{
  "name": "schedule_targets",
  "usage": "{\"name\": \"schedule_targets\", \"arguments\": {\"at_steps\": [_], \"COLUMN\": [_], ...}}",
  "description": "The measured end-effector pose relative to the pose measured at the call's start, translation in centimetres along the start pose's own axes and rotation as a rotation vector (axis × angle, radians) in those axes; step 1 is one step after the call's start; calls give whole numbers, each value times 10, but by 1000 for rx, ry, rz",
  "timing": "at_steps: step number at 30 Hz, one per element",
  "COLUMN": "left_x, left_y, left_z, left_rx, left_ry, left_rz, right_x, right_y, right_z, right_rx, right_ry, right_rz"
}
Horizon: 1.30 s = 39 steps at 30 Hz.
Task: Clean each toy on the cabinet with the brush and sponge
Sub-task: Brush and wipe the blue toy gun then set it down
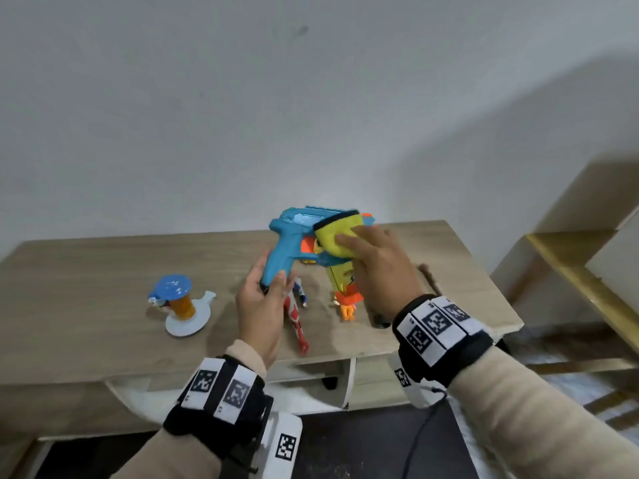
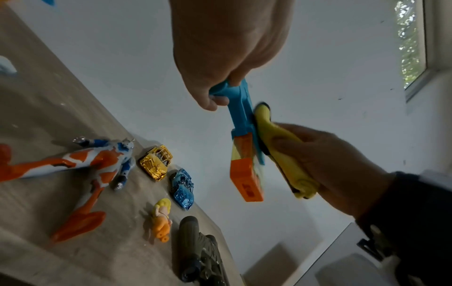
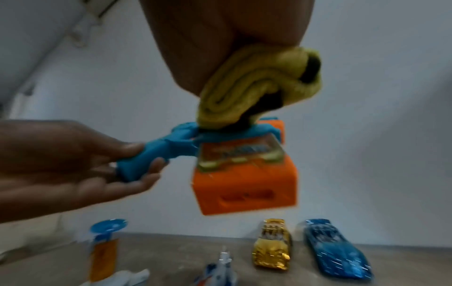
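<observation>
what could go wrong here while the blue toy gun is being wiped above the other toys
1. The left hand holds the blue toy gun only by the end of its grip, so pressure from the yellow sponge in the right hand might twist it loose.
2. If dropped, it would likely land on the gold car or blue car below.

Both hands (image 1: 262,299) (raised) gripping

A plain white wall (image 1: 311,98) fills the upper half of the head view, with a small dark smudge (image 1: 303,29) near the top centre. At the right edge stands a pale wooden frame (image 1: 570,264) with a yellowish rail. A dark floor (image 1: 363,444) shows along the bottom. In the upper right of the left wrist view, a window (image 2: 409,38) shows green foliage outside.
</observation>
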State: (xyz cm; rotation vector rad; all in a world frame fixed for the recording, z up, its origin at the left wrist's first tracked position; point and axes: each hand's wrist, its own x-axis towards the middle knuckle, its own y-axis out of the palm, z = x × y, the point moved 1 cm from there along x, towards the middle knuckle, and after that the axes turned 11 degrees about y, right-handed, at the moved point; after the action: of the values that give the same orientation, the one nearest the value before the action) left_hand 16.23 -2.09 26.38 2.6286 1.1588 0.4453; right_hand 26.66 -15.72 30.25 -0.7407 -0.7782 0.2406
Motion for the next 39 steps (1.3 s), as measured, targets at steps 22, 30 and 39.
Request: {"name": "schedule_targets", "arguments": {"at_steps": [22, 30, 39], "left_x": [4, 22, 16], "left_y": [-45, -56, -62], "left_z": [-21, -29, -26], "left_rx": [-103, -178, -201], "left_ry": [-33, -18, -45], "left_rz": [-27, -95, 68], "right_x": [3, -34, -9], "right_y": [-15, 1, -37], "right_z": [89, 62, 38], "right_rx": [275, 62, 390], "right_ry": [-60, -223, 433], "right_rz": [28, 391, -89]}}
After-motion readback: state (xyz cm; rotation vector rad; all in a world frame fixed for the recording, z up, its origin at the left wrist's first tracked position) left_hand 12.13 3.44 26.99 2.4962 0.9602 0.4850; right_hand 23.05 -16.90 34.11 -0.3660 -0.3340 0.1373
